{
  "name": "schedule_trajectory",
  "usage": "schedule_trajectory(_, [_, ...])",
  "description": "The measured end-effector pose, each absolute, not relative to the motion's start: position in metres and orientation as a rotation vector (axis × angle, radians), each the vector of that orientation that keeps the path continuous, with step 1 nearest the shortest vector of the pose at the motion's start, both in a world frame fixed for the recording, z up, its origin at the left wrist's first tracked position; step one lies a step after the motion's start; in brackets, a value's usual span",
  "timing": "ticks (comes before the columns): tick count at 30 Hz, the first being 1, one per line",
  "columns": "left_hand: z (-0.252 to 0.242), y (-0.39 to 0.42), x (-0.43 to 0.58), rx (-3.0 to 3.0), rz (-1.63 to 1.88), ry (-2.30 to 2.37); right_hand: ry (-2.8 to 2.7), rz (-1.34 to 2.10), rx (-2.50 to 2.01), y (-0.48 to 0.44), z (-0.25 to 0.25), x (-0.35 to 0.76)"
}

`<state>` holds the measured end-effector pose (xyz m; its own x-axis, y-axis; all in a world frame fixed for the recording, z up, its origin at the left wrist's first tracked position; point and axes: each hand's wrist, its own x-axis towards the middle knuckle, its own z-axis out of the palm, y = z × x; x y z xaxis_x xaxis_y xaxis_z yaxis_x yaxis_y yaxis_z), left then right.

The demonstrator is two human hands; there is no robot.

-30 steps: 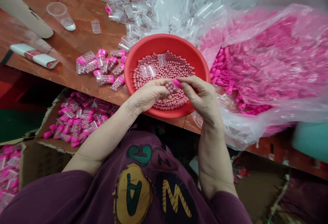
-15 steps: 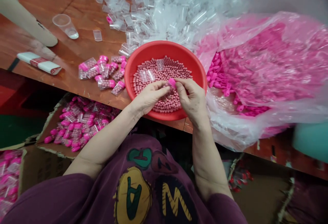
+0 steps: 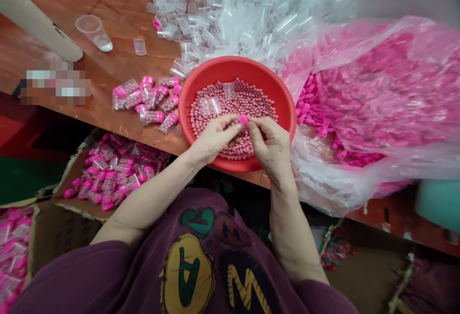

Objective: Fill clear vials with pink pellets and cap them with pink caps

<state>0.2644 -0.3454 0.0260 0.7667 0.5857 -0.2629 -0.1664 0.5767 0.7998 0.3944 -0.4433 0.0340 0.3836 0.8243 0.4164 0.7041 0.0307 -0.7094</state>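
Observation:
Over a red basin (image 3: 292,112) of pink beads (image 3: 247,96), both hands meet at a small clear bottle with a pink cap (image 3: 243,121). My left hand (image 3: 214,135) is closed around the bottle, whose body is mostly hidden by the fingers. The cap is pinched between the thumb and fingers of my right hand (image 3: 270,142). Two clear containers (image 3: 210,106) lie on the beads near the basin's left side. Filled, pink-capped bottles (image 3: 149,98) lie in a cluster left of the basin.
Empty clear bottles (image 3: 230,12) are heaped behind the basin. To the right, a plastic bag (image 3: 381,98) spills pink caps (image 3: 312,108). Cardboard boxes (image 3: 68,227) of filled bottles stand below the table at left. A plastic cup (image 3: 94,33) lies at the back left.
The view has shifted slightly, so the table's things appear a little further right. Both hands stay on the bottle and cap, with the cap sitting more upright between the fingers.

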Motion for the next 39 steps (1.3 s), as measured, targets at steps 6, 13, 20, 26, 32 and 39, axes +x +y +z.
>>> schedule_trajectory(6, [0.025,-0.346,0.265,0.852,0.539,0.567,-1.393,0.196,-1.717,-0.449,0.031,0.391])
schedule_trajectory(13, [0.026,-0.345,0.265,0.89,0.531,0.558,-1.265,0.391,-1.636,-0.451,0.029,0.42])
schedule_trajectory(20, [0.02,-0.347,0.269,0.907,0.583,0.565,-1.448,0.167,-1.794,-0.448,0.022,0.395])
schedule_trajectory(26, [0.018,-0.346,0.27,0.881,0.557,0.628,-1.501,-0.217,-1.951,-0.439,0.002,0.37])
schedule_trajectory(32, [0.022,-0.348,0.274,0.908,0.556,0.637,-1.45,-0.319,-1.944,-0.434,0.002,0.371])
schedule_trajectory(39, [0.025,-0.353,0.27,1.055,0.621,0.677,-1.598,-0.09,-2.006,-0.433,0.013,0.369])
